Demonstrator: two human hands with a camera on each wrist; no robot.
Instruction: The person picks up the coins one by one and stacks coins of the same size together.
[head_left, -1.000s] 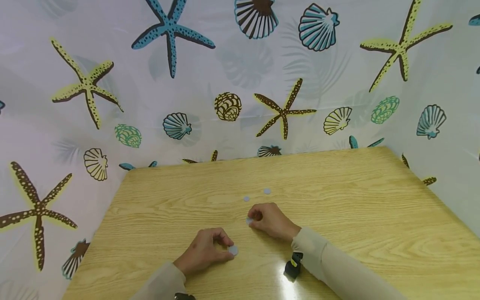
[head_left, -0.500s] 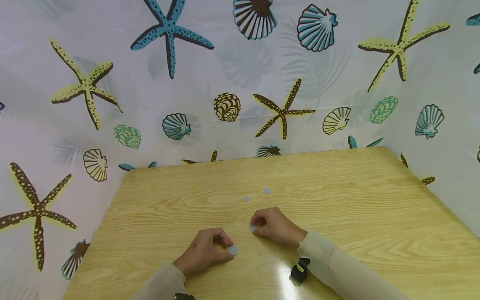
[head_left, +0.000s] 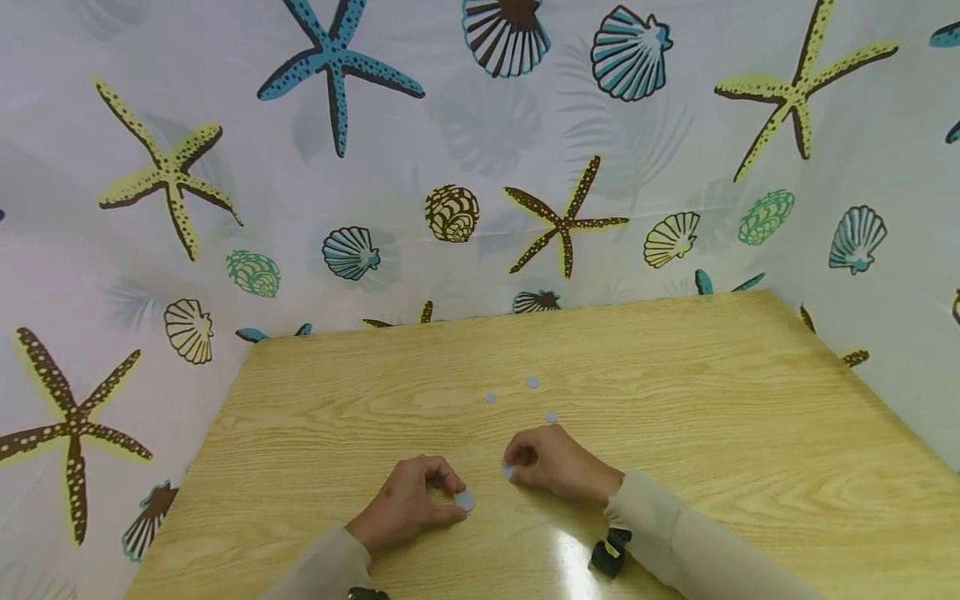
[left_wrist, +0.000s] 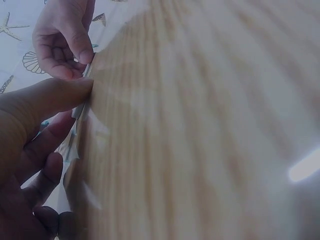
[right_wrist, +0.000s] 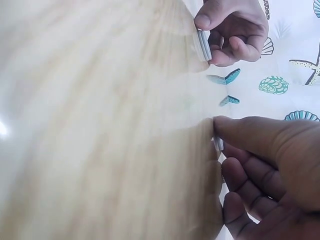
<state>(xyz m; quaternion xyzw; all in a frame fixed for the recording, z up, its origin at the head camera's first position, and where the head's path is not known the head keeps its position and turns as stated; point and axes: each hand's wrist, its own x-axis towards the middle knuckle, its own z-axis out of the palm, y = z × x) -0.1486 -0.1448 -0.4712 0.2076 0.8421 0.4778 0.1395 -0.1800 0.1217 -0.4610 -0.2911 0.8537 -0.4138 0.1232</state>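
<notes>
My left hand (head_left: 408, 500) rests low at the table's middle, pinching a small stack of grey coins (head_left: 466, 502) by its edges between thumb and fingers. In the right wrist view that stack (right_wrist: 203, 46) shows more than one layer. To the right and slightly farther off, my right hand (head_left: 558, 462) pinches a grey coin (head_left: 509, 472) low over the tabletop, partly covered by the fingers. Its edge (right_wrist: 218, 142) shows below the thumb in the right wrist view. A gap separates the two hands.
Beyond the right hand lie three loose coins: a small one (head_left: 491, 398), a larger one (head_left: 532, 382) and another (head_left: 552, 417) just behind the knuckles. The wood-grain table (head_left: 337, 383) ends at a white cloth (head_left: 405, 283) printed with shells and starfish.
My right hand has slid nearer to me and slightly right with its coin. A loose coin behind it has come into view. My left hand has stayed in place.
</notes>
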